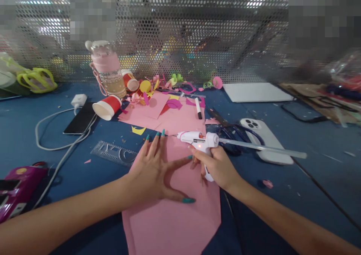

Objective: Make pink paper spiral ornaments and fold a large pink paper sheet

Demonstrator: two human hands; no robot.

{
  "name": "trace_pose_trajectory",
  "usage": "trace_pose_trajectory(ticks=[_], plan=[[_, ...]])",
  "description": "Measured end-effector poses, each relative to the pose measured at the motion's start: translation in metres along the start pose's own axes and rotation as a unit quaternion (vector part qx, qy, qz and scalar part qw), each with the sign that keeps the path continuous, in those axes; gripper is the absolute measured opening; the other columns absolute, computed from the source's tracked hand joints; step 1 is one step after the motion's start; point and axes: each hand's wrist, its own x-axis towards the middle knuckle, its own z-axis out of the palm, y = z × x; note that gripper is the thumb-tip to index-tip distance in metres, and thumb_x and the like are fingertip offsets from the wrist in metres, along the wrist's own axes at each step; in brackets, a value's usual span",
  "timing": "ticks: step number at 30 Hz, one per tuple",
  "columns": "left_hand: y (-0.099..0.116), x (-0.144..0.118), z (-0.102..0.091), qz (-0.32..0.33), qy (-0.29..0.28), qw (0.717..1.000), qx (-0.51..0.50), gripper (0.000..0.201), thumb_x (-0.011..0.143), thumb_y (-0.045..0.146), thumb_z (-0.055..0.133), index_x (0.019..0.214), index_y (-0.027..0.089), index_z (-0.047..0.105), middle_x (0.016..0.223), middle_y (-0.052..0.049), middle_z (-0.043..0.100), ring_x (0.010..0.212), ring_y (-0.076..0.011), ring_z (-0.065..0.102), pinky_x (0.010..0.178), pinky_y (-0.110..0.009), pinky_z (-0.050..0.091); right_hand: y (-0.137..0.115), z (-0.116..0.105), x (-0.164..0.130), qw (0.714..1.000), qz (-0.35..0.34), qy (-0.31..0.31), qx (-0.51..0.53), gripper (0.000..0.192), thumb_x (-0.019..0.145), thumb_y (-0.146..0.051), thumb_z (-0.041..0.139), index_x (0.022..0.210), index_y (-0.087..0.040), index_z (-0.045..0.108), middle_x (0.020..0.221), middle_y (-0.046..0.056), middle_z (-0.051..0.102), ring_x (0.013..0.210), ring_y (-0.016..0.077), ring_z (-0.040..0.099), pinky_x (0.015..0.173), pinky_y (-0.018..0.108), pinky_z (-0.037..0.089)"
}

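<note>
My left hand lies flat with spread fingers on a large sheet of pink paper. In my right hand is a white glue gun, its small light glowing orange. A long clear glue stick sticks out of its back to the right. The nozzle points left, close to the sheet's far edge and just right of my left fingertips. Whether glue is coming out is too small to tell. Beside my left hand lies a clear plastic stencil ruler.
Pink paper with a marker and coloured scraps lies behind. Red paper cups and a bottle stand back left. A black phone and cable are left; blue-handled scissors, a white phone and a white laptop are right.
</note>
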Motion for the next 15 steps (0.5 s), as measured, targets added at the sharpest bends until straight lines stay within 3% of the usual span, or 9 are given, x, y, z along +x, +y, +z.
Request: trace_pose_trajectory(ticks=[7,12,15], plan=[[0.002,0.001,-0.005,-0.005,-0.024,1.0,0.013,0.09,0.053,0.084,0.033,0.13,0.036,0.033,0.146,-0.008,0.01,0.13,-0.0403,0.003,0.1,-0.057,0.01,-0.007,-0.002,-0.008,0.998,-0.035,0.025,-0.045,0.025,0.06,-0.04,0.056,0.049,-0.021,0.044,0.029,-0.006,0.04,0.024,0.0106,0.04,0.027,0.023,0.038],[0.007,0.001,-0.003,-0.041,-0.023,0.998,0.03,0.091,0.05,0.085,0.035,0.129,0.04,0.029,0.146,-0.006,0.01,0.128,-0.0453,0.004,0.096,-0.061,0.012,-0.007,-0.009,-0.013,0.98,-0.176,0.073,-0.062,0.025,0.067,-0.042,0.051,0.052,-0.022,0.046,0.032,-0.006,0.036,0.029,0.0101,0.036,0.034,0.026,0.039],[0.017,-0.003,0.006,-0.076,0.007,0.995,0.071,0.088,0.055,0.081,0.038,0.131,0.039,0.027,0.145,-0.008,0.017,0.128,-0.0439,0.013,0.096,-0.06,0.015,-0.009,-0.014,-0.013,0.962,-0.248,0.037,-0.111,0.03,0.071,-0.041,0.045,0.049,-0.022,0.044,0.04,-0.002,0.043,0.037,0.0117,0.041,0.04,0.027,0.04]])
